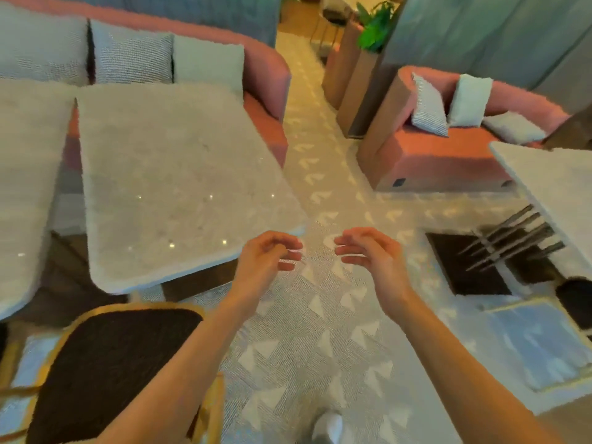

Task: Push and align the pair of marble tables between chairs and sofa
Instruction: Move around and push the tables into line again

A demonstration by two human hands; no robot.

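Observation:
Two pale marble tables stand side by side in front of a pink sofa. The right table fills the left-centre of the view, and the left table is cut off by the frame edge. A wedge-shaped gap runs between them, narrow at the sofa end and wider near me. A dark-seated chair with a gold frame stands at the near side. My left hand hovers just off the right table's near right corner with loosely curled fingers, holding nothing. My right hand hangs over the carpet, also loosely curled and holding nothing.
A patterned carpet aisle runs ahead between the seating groups. A second pink sofa with cushions and another marble table stand at the right. A planter with green leaves stands at the back. My shoe shows at the bottom.

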